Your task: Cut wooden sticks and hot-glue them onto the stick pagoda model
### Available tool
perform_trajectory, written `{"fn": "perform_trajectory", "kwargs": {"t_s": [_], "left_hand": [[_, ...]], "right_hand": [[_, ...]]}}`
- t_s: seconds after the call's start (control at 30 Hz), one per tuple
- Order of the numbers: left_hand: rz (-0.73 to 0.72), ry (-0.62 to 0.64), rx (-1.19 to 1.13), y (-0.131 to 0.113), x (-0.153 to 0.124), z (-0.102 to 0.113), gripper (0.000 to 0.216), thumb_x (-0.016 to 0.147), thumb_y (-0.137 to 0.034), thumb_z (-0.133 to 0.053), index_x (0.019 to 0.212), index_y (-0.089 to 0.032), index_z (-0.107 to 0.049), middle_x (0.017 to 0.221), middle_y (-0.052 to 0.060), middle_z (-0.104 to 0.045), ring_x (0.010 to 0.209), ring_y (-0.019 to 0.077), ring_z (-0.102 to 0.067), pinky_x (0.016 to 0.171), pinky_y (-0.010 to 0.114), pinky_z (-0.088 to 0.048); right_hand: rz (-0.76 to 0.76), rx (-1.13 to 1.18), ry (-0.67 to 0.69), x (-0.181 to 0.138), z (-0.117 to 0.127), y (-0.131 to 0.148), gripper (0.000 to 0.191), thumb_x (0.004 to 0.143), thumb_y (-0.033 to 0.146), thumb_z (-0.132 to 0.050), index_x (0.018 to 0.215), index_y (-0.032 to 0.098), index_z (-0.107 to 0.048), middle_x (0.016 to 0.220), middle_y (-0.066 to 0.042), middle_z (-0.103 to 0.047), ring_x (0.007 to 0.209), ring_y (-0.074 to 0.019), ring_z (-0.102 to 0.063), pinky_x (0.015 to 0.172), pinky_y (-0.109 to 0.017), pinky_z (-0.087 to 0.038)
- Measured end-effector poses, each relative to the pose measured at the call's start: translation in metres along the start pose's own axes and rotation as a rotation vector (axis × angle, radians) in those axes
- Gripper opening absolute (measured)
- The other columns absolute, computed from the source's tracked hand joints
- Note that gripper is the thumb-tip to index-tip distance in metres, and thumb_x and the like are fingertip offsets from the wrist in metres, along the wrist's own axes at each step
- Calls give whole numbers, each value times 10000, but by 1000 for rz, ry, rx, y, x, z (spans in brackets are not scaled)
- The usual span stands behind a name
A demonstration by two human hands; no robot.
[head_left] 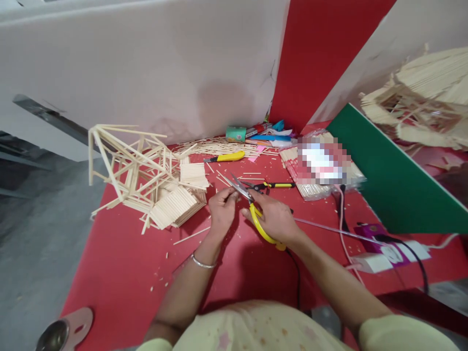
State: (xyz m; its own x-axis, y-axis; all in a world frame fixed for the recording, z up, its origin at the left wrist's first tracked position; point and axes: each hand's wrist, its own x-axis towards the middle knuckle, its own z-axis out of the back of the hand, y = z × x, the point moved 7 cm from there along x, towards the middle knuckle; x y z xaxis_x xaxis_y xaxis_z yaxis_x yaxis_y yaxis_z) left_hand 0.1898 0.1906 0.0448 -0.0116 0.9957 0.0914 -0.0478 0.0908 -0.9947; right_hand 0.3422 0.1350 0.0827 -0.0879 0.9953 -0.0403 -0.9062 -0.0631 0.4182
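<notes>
The scissors (260, 228) with yellow handles are in my right hand (277, 217), their blades parted and pointing up and to the left. My left hand (222, 208) is closed in a pinch right beside the blades; whatever is between its fingertips is too small and hidden to make out. A wooden stick model (173, 207) stands to the left, with an open frame of sticks and panels of sticks laid side by side. Just beyond my hands lie black-and-yellow pliers (280, 185). One loose stick (192, 235) rests on the table left of my left wrist.
On the red table (120, 273) are a yellow utility knife (230, 156), a pile of sticks (204, 146) and a plastic-wrapped stick bundle (310, 190). A green board (395, 180) leans at the right, near a power strip (398, 253) and cables. A cup holder (78, 324) sits front left.
</notes>
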Motion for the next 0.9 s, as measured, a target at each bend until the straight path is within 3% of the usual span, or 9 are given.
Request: {"fn": "perform_trajectory", "kwargs": {"t_s": [0.2, 0.37, 0.43, 0.67, 0.9], "left_hand": [[44, -44, -83, 9, 1, 3, 178, 787, -282, -714, 892, -162, -793, 818, 53, -774, 734, 188, -706, 758, 324, -573], [10, -22, -63, 9, 1, 6, 138, 809, -252, -698, 870, -166, -788, 799, 41, -759, 730, 171, -684, 750, 298, -550], [2, 1, -62, 9, 1, 8, 131, 820, -247, -690, 866, -170, -786, 800, 36, -751, 733, 164, -675, 746, 285, -539], [57, 32, -136, 8, 3, 7, 160, 807, -281, -724, 883, -158, -790, 791, 48, -749, 724, 168, -673, 740, 293, -541], [46, 85, -132, 10, 3, 3, 153, 838, -299, -703, 839, -165, -776, 761, 33, -723, 711, 151, -641, 734, 267, -508]], "right_hand": [[-18, -11, 27, 0, -3, -4, 547, 1001, 623, -398, 1339, 245, -602, 861, -72, -769, 810, -256, -736, 651, -287, -402], [29, -18, 19, 1, -2, 1, 623, 970, 636, -459, 1457, 250, -505, 1184, -121, -740, 1019, -279, -718, 773, -308, -470], [26, 2, 24, 2, -2, 1, 609, 971, 621, -472, 1447, 245, -518, 1216, -125, -730, 1044, -272, -710, 798, -306, -474], [13, 71, 33, 1, -1, -3, 524, 990, 600, -453, 1350, 254, -611, 832, -47, -765, 769, -224, -726, 625, -266, -392], [11, 13, -5, 1, 1, -4, 602, 954, 632, -494, 1430, 266, -532, 1195, -100, -738, 1012, -264, -716, 725, -285, -453]]}}
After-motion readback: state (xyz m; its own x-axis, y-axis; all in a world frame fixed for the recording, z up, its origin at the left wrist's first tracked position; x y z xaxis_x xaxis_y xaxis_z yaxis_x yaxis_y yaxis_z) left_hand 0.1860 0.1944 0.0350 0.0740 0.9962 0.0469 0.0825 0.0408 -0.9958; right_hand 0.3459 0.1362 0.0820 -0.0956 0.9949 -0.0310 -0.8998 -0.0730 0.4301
